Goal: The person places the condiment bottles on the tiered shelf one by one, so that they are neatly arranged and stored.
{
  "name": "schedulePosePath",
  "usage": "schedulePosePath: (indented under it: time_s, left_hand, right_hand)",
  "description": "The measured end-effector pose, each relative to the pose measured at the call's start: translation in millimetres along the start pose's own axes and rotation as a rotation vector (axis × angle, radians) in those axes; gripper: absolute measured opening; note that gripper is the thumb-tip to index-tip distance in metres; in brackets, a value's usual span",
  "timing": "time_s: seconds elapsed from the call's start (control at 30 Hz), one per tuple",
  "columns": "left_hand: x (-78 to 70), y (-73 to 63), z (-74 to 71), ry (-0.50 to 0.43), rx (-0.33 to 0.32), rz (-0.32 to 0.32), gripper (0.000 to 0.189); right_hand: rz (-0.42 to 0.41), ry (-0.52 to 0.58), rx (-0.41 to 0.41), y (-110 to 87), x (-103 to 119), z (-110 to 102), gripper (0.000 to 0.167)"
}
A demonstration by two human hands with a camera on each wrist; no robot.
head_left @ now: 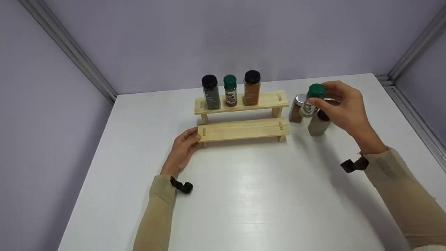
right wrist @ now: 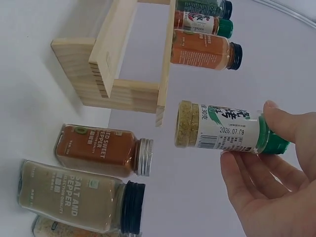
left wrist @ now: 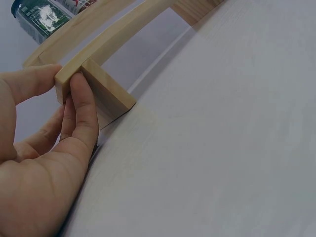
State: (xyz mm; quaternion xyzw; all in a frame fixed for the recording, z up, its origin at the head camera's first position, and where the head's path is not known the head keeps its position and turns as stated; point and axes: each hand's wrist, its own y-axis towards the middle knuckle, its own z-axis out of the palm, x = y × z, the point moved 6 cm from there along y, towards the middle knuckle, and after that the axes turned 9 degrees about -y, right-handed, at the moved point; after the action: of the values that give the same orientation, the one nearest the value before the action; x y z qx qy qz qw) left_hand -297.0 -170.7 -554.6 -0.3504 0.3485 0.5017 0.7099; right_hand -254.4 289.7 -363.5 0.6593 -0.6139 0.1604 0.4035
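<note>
A two-step wooden rack (head_left: 244,130) stands on the white table. My left hand (head_left: 183,146) pinches the left end of its lower step, thumb on top and fingers beneath, as the left wrist view shows. Up off the table, my right hand (head_left: 345,106) grips a small spice jar (right wrist: 222,127) with a green cap and yellowish contents, right of the rack. Along the upper step stand a dark black-capped jar (head_left: 211,94), a small green-capped jar (head_left: 230,92) and an orange-brown black-capped jar (head_left: 252,89).
Beneath the right hand stand a silver-capped red sweet pepper jar (right wrist: 96,149) and a dark-capped salt and pepper jar (right wrist: 69,196). Another jar (right wrist: 64,228) is partly hidden behind them. Pale walls (head_left: 237,42) border the table at the back and sides.
</note>
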Motion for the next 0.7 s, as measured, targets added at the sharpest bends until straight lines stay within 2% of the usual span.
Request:
schedulePosePath:
  time_s: [0.17, 0.4, 0.7]
  left_hand:
    - [-0.6, -0.4, 1.1, -0.010, 0.016, 0.000, 0.049]
    - [-0.3, -0.3, 1.5, -0.012, 0.021, 0.002, 0.049]
    - [-1.3, -1.2, 1.0, -0.009, 0.020, 0.012, 0.048]
  right_hand:
    - [0.000, 0.016, 0.005, 9.2, 7.8, 2.9, 0.043]
    - [-0.048, 0.088, 0.007, 21.6, 23.0, 9.2, 0.040]
    - [-0.055, 0.170, 0.028, 39.2, 36.3, 29.0, 0.039]
